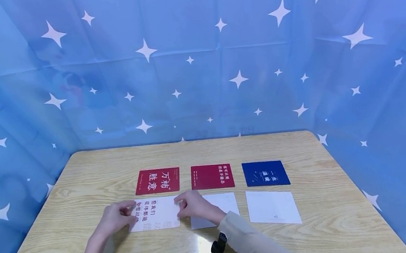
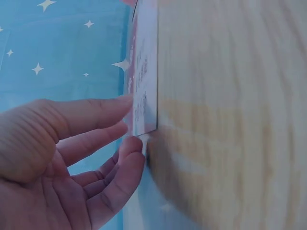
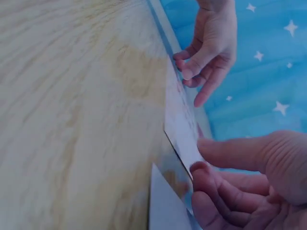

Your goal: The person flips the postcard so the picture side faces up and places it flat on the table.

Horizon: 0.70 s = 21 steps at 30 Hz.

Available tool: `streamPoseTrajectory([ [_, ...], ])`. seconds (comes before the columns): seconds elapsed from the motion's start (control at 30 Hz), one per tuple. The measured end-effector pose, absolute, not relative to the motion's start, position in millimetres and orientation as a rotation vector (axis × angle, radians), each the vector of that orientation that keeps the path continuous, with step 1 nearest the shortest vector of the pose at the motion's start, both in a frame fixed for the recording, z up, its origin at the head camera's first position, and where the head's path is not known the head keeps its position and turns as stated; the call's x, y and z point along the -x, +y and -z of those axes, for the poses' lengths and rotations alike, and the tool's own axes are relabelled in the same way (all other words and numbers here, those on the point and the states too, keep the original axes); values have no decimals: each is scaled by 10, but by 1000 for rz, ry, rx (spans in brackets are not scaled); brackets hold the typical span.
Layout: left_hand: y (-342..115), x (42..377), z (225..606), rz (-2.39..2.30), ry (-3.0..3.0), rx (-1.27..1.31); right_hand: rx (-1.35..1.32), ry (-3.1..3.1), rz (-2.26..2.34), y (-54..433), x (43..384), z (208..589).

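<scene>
A white card with dark lettering (image 1: 160, 213) lies on the wooden table, between the two hands. At its left edge is my left hand (image 1: 115, 218), thumb and index fingertips apart and close to the edge. In the left wrist view the fingers (image 2: 117, 179) are loosely bent beside the card's corner. My right hand (image 1: 196, 206) is at the opposite edge, its forearm passing over a blank white card (image 1: 220, 205). The right wrist view has its thumb (image 3: 235, 153) and index fingertip separated at the card's edge; exact contact is hard to tell.
Behind the white cards lie a red card (image 1: 160, 181), a darker red card (image 1: 212, 176) and a blue card (image 1: 266, 173). Another white card (image 1: 273, 207) sits at the right. A starry blue curtain (image 1: 198, 81) surrounds the table (image 1: 329, 232).
</scene>
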<state>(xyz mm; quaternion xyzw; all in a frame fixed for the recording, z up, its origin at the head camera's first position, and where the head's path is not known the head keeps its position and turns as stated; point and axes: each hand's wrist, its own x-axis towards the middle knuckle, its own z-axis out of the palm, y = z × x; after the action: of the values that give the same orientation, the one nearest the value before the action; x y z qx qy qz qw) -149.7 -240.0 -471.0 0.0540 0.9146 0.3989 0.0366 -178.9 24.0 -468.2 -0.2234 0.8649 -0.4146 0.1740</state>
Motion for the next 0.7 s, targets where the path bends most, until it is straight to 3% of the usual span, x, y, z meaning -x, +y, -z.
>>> streamPoseTrajectory([
  [0.7,-1777,1721,4572,-1414,2779,-239,558,2562,1300,808,1890,4541],
])
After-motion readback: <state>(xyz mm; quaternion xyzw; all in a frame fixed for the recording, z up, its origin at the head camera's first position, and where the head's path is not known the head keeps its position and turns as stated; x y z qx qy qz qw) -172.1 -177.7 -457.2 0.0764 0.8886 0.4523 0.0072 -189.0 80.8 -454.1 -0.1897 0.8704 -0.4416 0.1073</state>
